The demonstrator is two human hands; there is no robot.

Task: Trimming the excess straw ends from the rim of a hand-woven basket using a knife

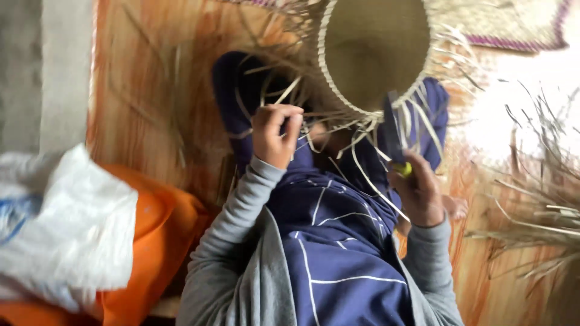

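A round woven straw basket (374,54) with loose pale strips hanging from its rim rests on my lap, which is covered by dark blue cloth with thin white lines (338,241). My left hand (275,136) is closed around some of the loose straw strips (314,130) at the basket's near left edge. My right hand (420,190) grips a knife (394,130) with a yellow handle, its dark blade pointing up against the basket's near rim. Both arms wear grey sleeves.
A white plastic bag (66,229) lies on an orange cloth (160,235) at the left. A bundle of dry straw (538,205) lies at the right on an orange-brown mat (145,90). A woven mat with a purple edge (507,27) lies at the top right.
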